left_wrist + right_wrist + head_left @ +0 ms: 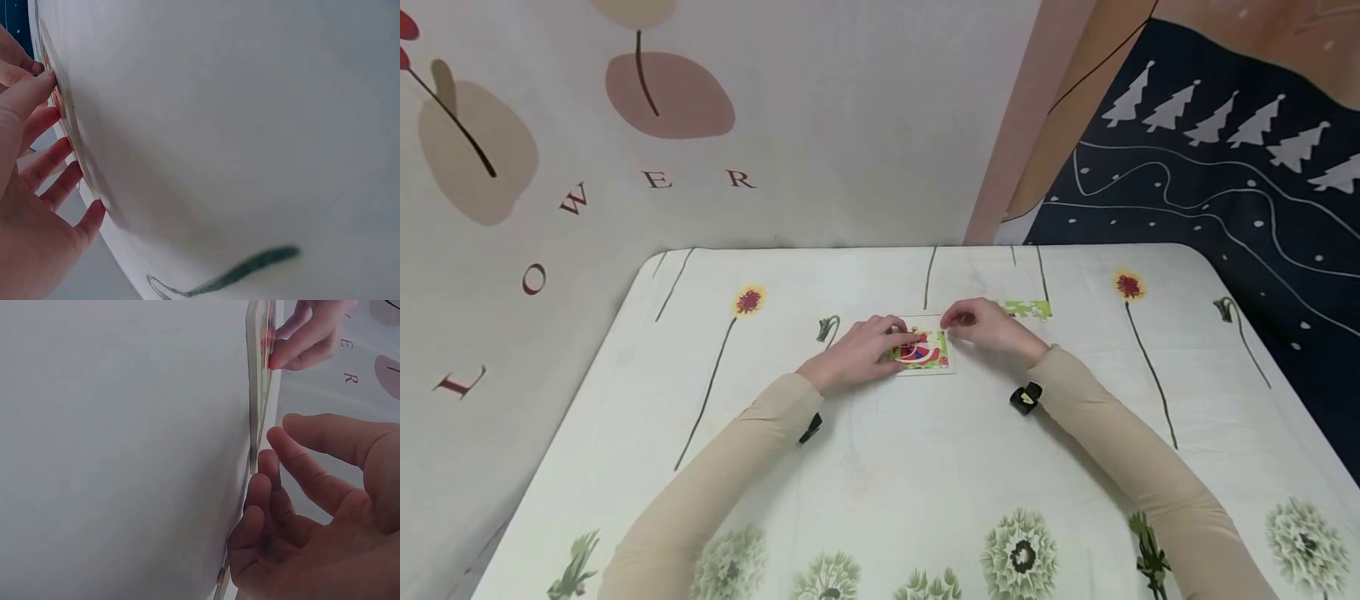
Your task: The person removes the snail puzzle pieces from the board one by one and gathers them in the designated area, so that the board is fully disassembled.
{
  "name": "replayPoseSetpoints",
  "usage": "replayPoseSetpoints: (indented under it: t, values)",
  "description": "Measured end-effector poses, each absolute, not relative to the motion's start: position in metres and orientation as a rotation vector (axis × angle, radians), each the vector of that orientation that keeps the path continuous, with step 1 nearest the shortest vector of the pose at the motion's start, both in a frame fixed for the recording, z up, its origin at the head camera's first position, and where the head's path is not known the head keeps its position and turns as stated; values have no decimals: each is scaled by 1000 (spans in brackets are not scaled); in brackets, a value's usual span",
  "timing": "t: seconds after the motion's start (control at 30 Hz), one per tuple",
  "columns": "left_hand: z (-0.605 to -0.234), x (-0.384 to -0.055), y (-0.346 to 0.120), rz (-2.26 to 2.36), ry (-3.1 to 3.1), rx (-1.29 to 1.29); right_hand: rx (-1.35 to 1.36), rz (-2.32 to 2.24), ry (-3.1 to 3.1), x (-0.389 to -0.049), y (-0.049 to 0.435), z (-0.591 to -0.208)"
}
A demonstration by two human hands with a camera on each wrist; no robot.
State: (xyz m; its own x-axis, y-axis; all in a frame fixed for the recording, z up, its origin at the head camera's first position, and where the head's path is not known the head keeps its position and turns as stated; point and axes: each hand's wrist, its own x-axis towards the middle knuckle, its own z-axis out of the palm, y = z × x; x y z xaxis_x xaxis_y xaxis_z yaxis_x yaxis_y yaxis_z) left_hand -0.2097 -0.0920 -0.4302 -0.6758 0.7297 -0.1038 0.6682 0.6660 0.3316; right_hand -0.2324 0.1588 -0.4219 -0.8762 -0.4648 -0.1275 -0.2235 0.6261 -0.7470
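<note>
A small jigsaw puzzle [934, 350] with a green, red and blue picture lies in a thin pale puzzle board [925, 372] on the table. My left hand [867, 348] rests on the board's left part, its fingers spread and fairly straight over the picture. At the upper right edge of the board is my right hand [992, 327]. Its fingers [300, 464] are loosely bent, with thumb and forefinger tips near each other. The right wrist view shows nothing between them. Green jigsaw pieces [1033, 309] lie just behind the right hand, which partly hides them.
The white tablecloth [880, 467] carries printed flowers and stems. Beyond the table's back edge hangs a pale printed cloth [850, 125], with a dark tree-patterned cloth [1210, 183] at the right. Dark wrist devices [1026, 398] sit below the sleeves.
</note>
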Motion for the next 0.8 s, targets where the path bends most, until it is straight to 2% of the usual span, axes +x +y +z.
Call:
replayPoseSetpoints:
  t: [0.8]
  values:
    - [-434, -215, -95, 620, 2590, 1047, -571, -1021, 2539, -231, 150, -422]
